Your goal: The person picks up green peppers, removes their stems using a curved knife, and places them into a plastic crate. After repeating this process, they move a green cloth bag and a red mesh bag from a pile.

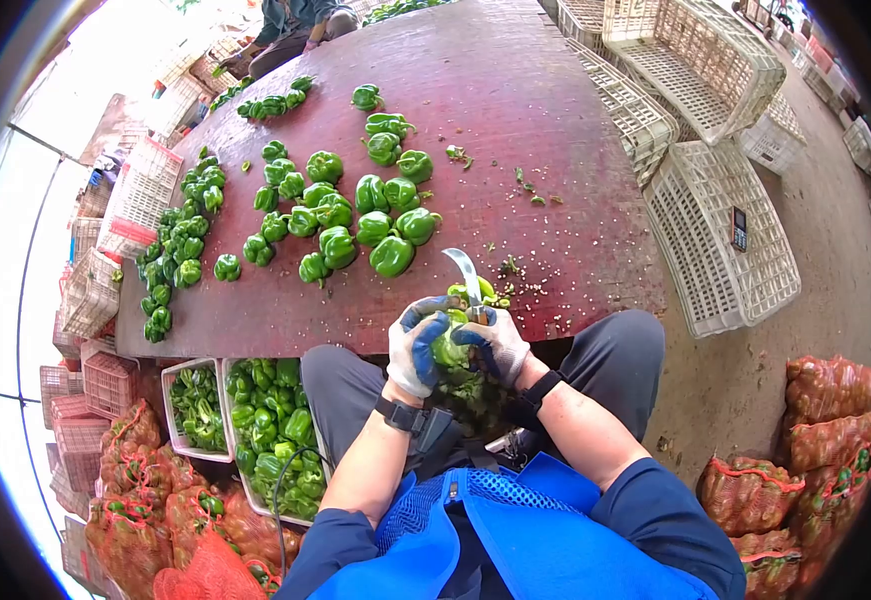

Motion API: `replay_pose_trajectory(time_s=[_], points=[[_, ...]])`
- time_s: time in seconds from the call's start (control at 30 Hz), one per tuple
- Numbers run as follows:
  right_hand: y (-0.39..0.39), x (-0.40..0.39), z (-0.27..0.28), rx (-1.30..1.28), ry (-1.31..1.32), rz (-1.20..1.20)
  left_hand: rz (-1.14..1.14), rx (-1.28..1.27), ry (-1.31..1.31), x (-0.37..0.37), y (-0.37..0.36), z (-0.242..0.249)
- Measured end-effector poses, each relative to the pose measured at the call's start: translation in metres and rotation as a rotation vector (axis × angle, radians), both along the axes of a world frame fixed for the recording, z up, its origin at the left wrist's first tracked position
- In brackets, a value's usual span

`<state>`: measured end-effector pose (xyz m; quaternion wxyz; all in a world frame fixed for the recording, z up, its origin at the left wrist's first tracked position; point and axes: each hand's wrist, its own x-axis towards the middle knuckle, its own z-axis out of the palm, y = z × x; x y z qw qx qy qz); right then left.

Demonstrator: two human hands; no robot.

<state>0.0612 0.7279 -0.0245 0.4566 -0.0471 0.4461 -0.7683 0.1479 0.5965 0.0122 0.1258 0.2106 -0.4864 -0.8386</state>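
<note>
Left hand (418, 345) closed around green bell pepper (449, 346) by table's (565, 230) near edge; right hand (496, 345) grips curved knife (468, 272), long axis toward far edge, tip hooking left.

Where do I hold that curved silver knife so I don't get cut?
Best by its brown handle, coming from the right, where the gloved right hand has it. The curved silver blade sticks out beyond the fingers and hooks left, so I'd keep off it.
</note>
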Motion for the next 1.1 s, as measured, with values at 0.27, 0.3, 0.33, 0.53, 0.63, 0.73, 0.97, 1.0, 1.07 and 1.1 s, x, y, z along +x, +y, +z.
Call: replay_pose_trajectory(time_s=[0.27, 0.3, 0.33, 0.53, 0.63, 0.73, 0.97, 1.0, 1.07, 1.1], points=[[0.003, -0.001, -0.008, -0.018, -0.056, 0.041, 0.033, 0.258, 0.142, 0.001, -0.001, -0.007], [0.001, 0.000, -0.006, -0.032, -0.072, 0.009, 0.034, 0.256, 0.143, 0.001, -0.001, -0.010], [0.000, 0.001, -0.004, -0.034, -0.072, 0.010, 0.091, 0.229, 0.175, 0.000, 0.002, -0.014], [-0.002, 0.002, -0.003, -0.022, 0.179, -0.132, 0.263, 0.118, 0.129, -0.004, 0.016, -0.025], [-0.003, 0.003, -0.001, -0.013, 0.302, -0.211, 0.230, 0.284, 0.106, -0.003, 0.013, -0.046], [-0.002, 0.001, -0.004, -0.080, 0.192, -0.189, 0.229, 0.506, 0.083, 0.000, 0.019, -0.049], [0.021, -0.019, 0.015, -0.029, 0.062, -0.088, 0.214, 0.216, 0.029, 0.001, -0.002, -0.040], [0.027, -0.022, 0.025, -0.011, 0.132, -0.042, 0.206, 0.078, 0.002, 0.001, -0.008, -0.033], [0.040, -0.030, 0.030, 0.083, 0.282, 0.199, 0.185, -0.040, -0.072, -0.007, -0.025, -0.033], [0.044, -0.030, 0.029, 0.162, 0.328, 0.236, 0.149, -0.142, -0.085, -0.013, -0.032, -0.031]])
